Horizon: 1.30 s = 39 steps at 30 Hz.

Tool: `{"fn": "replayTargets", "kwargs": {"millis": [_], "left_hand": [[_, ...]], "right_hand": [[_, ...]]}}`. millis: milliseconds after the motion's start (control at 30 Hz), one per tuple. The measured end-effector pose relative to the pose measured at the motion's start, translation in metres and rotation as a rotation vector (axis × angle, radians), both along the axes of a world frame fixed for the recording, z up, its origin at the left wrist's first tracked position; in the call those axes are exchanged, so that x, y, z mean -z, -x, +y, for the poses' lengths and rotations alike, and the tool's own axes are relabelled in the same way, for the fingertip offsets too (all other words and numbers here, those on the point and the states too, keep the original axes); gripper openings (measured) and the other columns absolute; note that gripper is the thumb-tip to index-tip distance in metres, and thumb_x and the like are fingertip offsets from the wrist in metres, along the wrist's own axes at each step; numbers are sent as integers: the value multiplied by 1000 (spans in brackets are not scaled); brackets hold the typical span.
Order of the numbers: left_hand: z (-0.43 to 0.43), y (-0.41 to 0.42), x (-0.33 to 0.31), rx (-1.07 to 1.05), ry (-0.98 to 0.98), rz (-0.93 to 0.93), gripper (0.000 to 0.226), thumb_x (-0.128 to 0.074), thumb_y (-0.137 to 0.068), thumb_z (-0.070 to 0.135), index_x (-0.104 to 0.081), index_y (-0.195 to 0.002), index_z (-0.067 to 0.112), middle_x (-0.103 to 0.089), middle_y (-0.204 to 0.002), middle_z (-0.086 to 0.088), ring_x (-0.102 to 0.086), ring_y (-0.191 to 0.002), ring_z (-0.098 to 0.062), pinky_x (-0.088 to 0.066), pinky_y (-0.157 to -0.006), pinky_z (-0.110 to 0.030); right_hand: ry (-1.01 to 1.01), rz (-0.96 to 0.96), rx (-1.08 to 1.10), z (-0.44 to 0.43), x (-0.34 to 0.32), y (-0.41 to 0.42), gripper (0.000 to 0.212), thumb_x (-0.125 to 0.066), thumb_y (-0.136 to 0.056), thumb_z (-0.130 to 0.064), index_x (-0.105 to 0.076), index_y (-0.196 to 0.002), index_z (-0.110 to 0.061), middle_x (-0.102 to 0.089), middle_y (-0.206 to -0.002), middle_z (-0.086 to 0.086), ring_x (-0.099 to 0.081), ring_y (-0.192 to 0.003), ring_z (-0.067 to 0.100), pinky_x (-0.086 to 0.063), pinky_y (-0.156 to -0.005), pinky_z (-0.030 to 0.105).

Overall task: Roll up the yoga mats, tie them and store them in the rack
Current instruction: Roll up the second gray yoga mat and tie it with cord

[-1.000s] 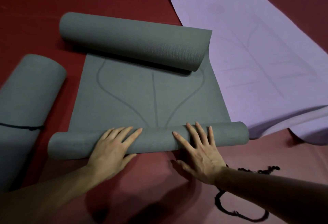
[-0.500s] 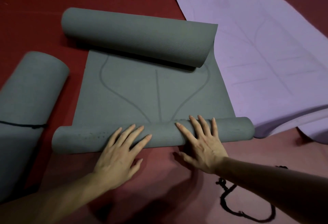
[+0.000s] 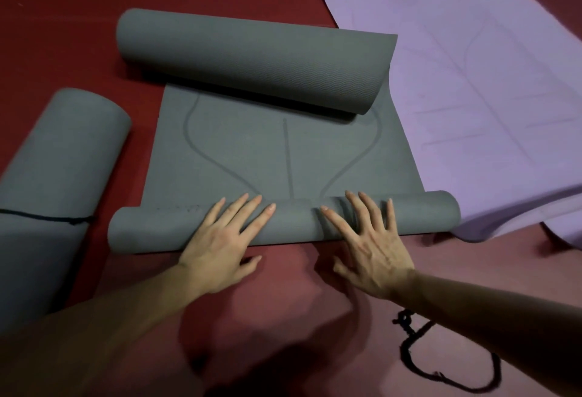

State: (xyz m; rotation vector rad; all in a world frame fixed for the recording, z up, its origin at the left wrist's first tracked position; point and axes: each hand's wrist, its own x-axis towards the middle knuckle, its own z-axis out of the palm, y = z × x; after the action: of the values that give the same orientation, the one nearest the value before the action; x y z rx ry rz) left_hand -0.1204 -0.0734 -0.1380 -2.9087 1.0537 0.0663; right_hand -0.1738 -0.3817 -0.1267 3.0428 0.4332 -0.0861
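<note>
Grey foam yoga mat [image 3: 283, 157] on red floor [image 3: 63, 18], near edge barely rolled, far end curled. Left hand [image 3: 220, 239], right hand [image 3: 368, 245] spread flat, pressing roll. Second grey mat [image 3: 56, 160] at left rolled, tied with black cord [image 3: 44, 215]. Lilac mat [image 3: 488, 81] unrolled; rack unseen.

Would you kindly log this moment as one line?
step: roll grey mat | left hand: flat on near roll | right hand: flat on near roll | tied mat: left | cord: floor
</note>
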Motion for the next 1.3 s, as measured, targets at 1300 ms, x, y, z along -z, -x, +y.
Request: {"fn": "replayTargets", "kwargs": {"millis": [1300], "left_hand": [[2, 11, -9, -85, 197, -71, 98, -94, -60, 42, -50, -148, 30, -63, -136, 5, -63, -118, -21, -52, -102, -46]], "right_hand": [[-4, -25, -31, 2, -20, 3, 89, -46, -85, -73, -27, -161, -33, -48, -146, 22, -47, -135, 43, -30, -114, 70]]}}
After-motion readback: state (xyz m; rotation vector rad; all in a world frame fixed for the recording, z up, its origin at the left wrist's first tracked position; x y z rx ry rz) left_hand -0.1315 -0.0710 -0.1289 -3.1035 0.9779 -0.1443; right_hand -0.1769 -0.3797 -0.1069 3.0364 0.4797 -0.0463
